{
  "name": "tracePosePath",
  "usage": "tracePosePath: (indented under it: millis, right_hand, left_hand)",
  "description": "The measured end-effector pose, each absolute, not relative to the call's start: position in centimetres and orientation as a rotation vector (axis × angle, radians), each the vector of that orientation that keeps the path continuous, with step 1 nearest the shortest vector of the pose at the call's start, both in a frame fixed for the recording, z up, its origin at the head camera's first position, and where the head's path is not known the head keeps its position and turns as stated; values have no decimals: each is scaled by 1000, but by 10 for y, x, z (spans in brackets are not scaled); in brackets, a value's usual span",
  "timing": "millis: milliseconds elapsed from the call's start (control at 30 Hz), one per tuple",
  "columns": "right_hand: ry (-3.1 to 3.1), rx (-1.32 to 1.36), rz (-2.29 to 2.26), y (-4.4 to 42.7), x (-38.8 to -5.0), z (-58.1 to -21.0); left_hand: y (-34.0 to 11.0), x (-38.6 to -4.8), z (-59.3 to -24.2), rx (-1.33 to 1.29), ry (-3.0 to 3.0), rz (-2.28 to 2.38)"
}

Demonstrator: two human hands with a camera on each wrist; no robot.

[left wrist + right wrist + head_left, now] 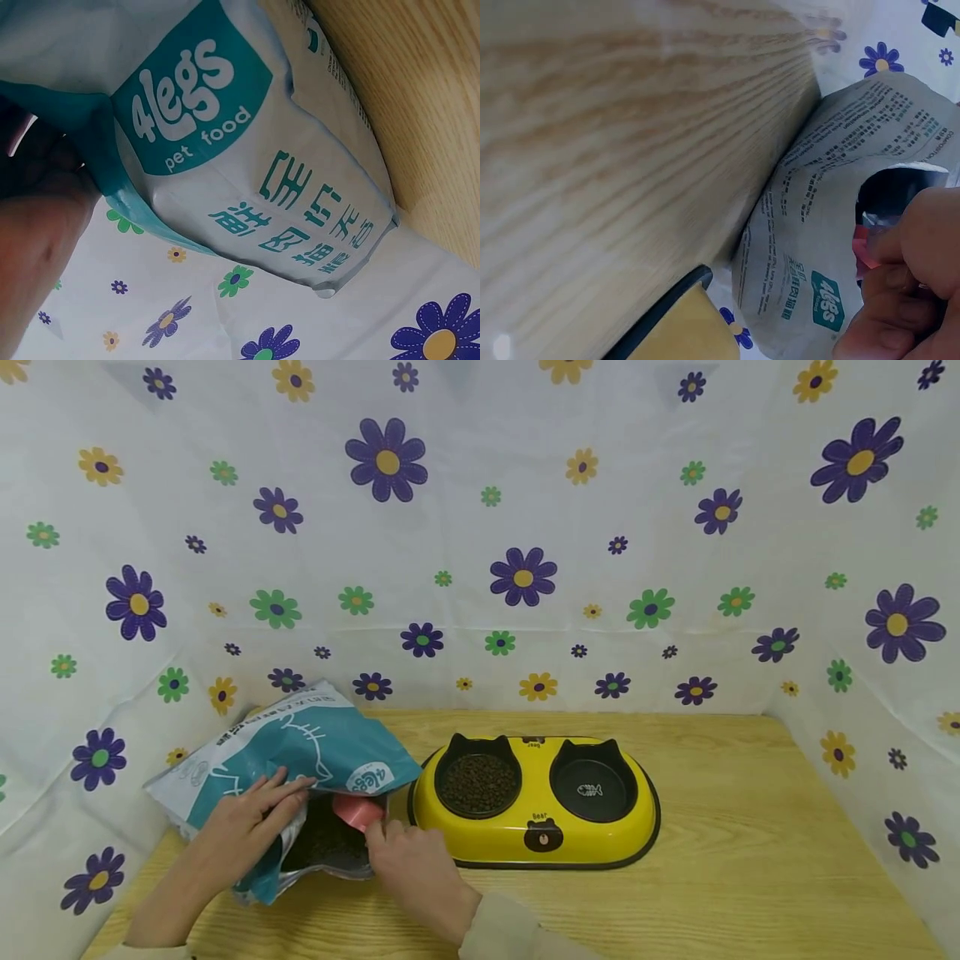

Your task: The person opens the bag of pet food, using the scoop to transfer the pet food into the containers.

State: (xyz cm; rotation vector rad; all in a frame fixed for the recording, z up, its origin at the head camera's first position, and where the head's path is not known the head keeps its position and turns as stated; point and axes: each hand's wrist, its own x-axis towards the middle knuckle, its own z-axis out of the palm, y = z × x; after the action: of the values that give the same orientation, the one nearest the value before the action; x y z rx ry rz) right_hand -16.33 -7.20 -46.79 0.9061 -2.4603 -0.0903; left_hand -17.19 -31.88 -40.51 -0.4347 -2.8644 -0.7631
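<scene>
Head view: we see right hand gripping scoop. Scoop lies in mouth of bag, ahead and left of right hand, long axis slanting far-left to near-right. Right hand nearer feeder; feeder stands just right of bag. Left hand grasps bag beside mouth.

Left wrist: we note fingers at bag edge, shadowed.

Right wrist: we see curled fingers, scoop partly hidden.

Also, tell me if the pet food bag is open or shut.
Open: the bag gapes, with the pink scoop in its mouth.
</scene>
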Motion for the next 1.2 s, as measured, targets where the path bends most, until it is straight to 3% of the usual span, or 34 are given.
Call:
tracePosePath:
  millis: [367, 933, 1200]
  right_hand:
    - [-2638, 928, 138, -74, -162, -466]
    - [-2868, 930, 1091, -71, -164, -462]
    - [-2858, 739, 1705, -79, -157, -462]
  left_hand:
    - [-319, -170, -403, -421, -2880, -776]
    - [-318, -170, -406, -426, -2861, -761]
    - [-317, -169, -406, -431, -2857, -772]
